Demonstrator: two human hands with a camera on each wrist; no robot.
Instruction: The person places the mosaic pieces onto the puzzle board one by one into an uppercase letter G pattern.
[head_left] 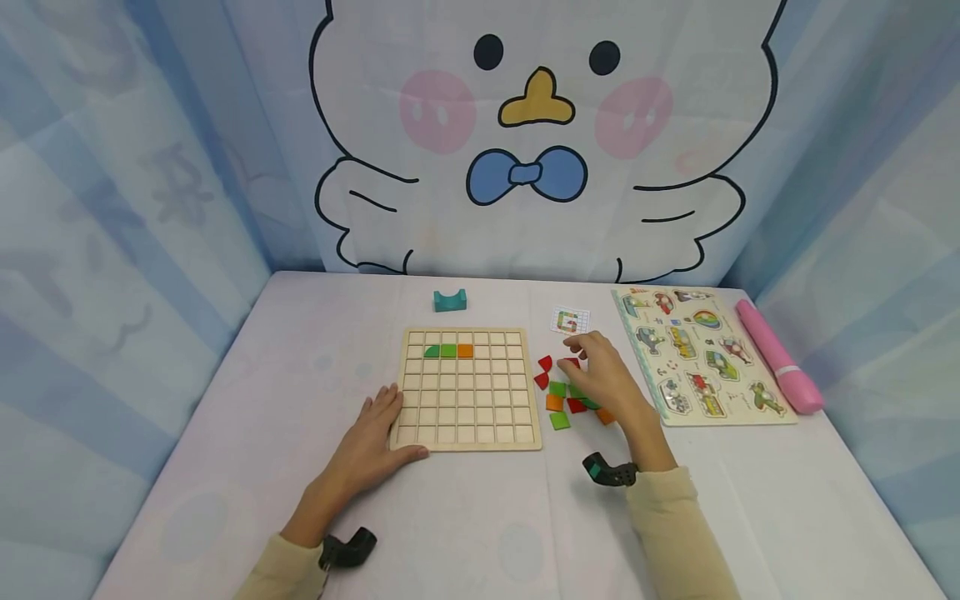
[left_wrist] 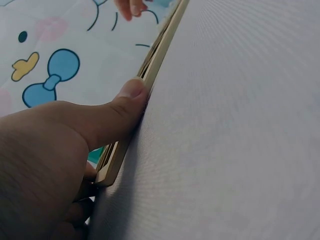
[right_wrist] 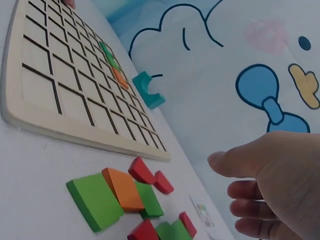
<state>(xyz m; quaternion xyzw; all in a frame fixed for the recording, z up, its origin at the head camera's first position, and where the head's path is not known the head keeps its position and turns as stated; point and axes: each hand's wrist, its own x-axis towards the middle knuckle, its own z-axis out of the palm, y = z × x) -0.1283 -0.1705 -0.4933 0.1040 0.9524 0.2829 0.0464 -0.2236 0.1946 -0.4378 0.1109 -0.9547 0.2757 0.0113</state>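
Note:
A wooden grid board [head_left: 465, 415] lies on the table. In its upper rows sit a green rounded tile [head_left: 432, 352], a green square tile [head_left: 448, 351] and an orange square tile [head_left: 466, 351], side by side. My left hand [head_left: 367, 454] rests at the board's near left corner, fingers along the left side and thumb [left_wrist: 131, 95] against the front edge. Over several loose tiles right of the board hovers my right hand [head_left: 609, 379], thumb and fingers apart, nothing held. Red [right_wrist: 141, 171], orange [right_wrist: 123, 190] and green tiles [right_wrist: 95, 202] lie there, some hidden beneath the hand in the head view.
A small pattern card [head_left: 570, 320] lies beyond the right hand. Behind the board stands a teal arch block [head_left: 450, 302]. At the right are a picture puzzle board [head_left: 693, 358] and a pink cylinder [head_left: 780, 358]. Curtains and a printed cloth enclose the table.

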